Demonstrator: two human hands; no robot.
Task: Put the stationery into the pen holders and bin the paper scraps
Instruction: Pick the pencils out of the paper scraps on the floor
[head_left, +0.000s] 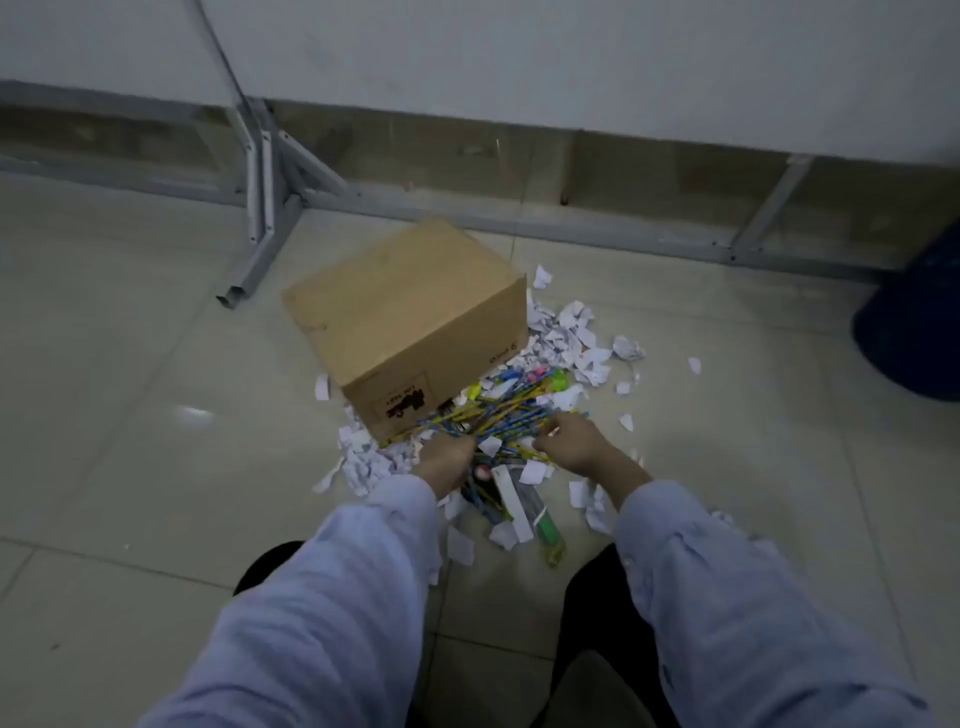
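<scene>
Where pencils (511, 415) lie heaped, left hand (447, 461) and right hand (571, 441) each grip some.

One cardboard box (410, 317) lies on the floor (130, 441), and one dark blue bin (919, 332) shows at the right edge. Two hands are in view, the left hand (447, 460) and the right hand (569, 441). The striped pencils (498, 415) number well over a dozen, too tangled to count exactly; the paper scraps (566, 332) run to several dozen, with one green pen (550, 535) among them.
</scene>
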